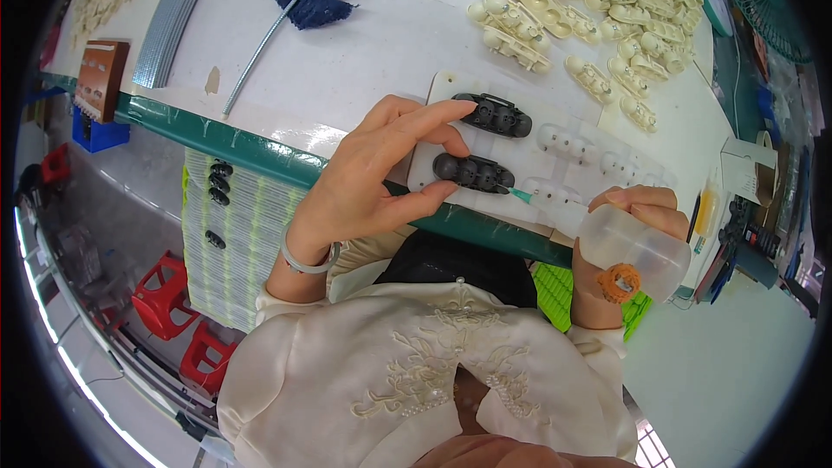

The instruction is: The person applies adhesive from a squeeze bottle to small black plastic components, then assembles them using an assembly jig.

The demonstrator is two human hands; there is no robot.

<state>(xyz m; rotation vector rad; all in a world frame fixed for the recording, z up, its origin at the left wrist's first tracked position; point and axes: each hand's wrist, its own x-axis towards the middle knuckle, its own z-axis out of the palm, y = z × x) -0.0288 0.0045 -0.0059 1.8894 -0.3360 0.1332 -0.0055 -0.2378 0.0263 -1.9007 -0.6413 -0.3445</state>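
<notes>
Clamped bottle (646, 247) in right grip (650, 206), part (482, 176) in left grip (371, 172); risked, perhaps, smearing from tip (520, 195) wandering or flooding from overhard squeezing.

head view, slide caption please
Left hand at two black parts; right hand holds translucent bottle, green tip at nearer part.

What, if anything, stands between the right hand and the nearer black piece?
Only the translucent bottle in the right hand: its green nozzle points at the right end of the nearer black piece. Nothing else visible intervenes; the left hand is at the left end.
</notes>
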